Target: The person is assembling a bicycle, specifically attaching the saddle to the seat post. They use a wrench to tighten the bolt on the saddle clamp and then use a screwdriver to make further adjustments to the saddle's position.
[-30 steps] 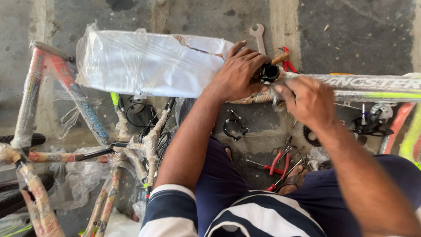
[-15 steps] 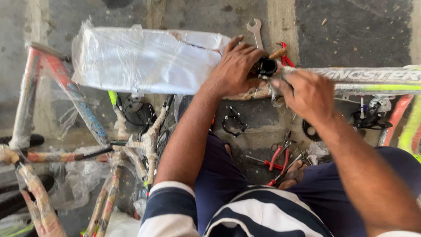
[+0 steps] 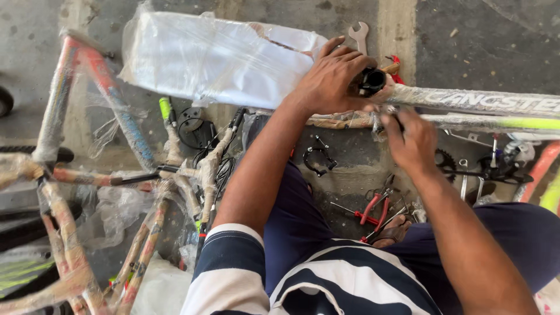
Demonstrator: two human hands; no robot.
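The left hand (image 3: pixel 332 81) covers the end of the wrapped bike tube (image 3: pixel 478 102), so the spot where they meet cannot be seen. That tube runs off the right edge. The right hand (image 3: pixel 411 143) hides what its fingertips pinch. The red pliers (image 3: pixel 373 210) are partly behind the right arm. The wrench (image 3: pixel 358 35) shows only its top; the rest is behind the white plastic bag (image 3: pixel 216 58). The orange frame (image 3: pixel 76 175) is cut off at the left and bottom.

The right hand (image 3: pixel 413 143) now sits lower than a second ago, off the black tube end (image 3: pixel 371 81) and down at the wrapped lower tube (image 3: pixel 344 120). The left hand (image 3: pixel 332 79) grips closer around that black end, fingers curled over it
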